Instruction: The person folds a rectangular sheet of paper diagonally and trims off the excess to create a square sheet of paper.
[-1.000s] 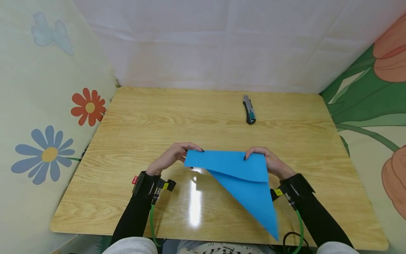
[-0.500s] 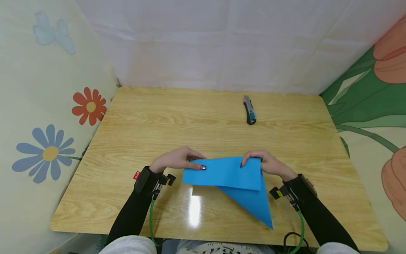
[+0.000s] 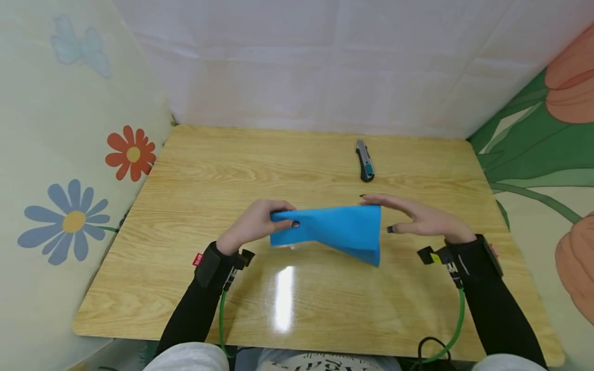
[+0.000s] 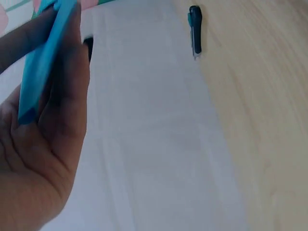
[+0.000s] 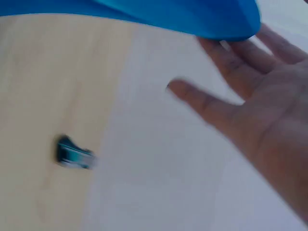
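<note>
A folded sheet of blue paper is held up above the table in the head view. My left hand pinches its left end, thumb on the near face and fingers behind. In the left wrist view the paper appears edge-on between thumb and fingers of that hand. At the paper's right end my right hand has its fingers extended and thumb apart. Its fingertips lie behind the paper's upper right corner. From the right wrist, the paper passes in front of the fingertips of the spread hand.
A utility knife lies toward the back of the wooden table. A white cloth hangs behind the table. Green cables run from the wrist cameras toward the table's near edge.
The paper's hanging lower point has swung up, so it looks shorter. My right hand has let go of the top edge and moved right, its fingers straightening. My left hand keeps its pinch.
</note>
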Motion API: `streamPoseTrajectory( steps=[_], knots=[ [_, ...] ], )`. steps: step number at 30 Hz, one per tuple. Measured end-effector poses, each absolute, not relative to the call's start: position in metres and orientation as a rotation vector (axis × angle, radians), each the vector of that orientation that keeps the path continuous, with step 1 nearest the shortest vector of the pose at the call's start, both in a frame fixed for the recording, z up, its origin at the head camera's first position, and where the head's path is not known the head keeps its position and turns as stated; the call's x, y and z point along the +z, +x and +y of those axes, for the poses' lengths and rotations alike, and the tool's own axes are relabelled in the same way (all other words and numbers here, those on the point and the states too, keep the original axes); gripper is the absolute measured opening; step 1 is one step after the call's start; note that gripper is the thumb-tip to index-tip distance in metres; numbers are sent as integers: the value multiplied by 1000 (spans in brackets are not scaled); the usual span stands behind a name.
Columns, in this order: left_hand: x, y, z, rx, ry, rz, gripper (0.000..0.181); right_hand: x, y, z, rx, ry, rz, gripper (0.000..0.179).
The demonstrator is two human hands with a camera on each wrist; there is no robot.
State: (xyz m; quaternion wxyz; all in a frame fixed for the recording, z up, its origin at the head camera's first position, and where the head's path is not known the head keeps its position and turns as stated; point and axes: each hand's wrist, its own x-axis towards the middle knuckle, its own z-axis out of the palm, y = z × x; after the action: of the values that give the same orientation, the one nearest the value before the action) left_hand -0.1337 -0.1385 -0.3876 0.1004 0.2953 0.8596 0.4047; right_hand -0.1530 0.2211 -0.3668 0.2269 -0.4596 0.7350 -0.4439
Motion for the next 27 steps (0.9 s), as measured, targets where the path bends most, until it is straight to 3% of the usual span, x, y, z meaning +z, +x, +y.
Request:
streamPoseTrajectory(
  steps=[6,16,27],
  knots=[
    [-382,-128,-119,1093,1107,2918,20,-337,-140,173,-642,-1027,2634,64],
    [-387,-127,-97,934,1383,3225,16,-367,-131,130,-607,-1375,3051,15],
    [-398,-124,-87,578,1602,3369,16,-390,-126,125,-532,-1426,3223,8]
  ],
)
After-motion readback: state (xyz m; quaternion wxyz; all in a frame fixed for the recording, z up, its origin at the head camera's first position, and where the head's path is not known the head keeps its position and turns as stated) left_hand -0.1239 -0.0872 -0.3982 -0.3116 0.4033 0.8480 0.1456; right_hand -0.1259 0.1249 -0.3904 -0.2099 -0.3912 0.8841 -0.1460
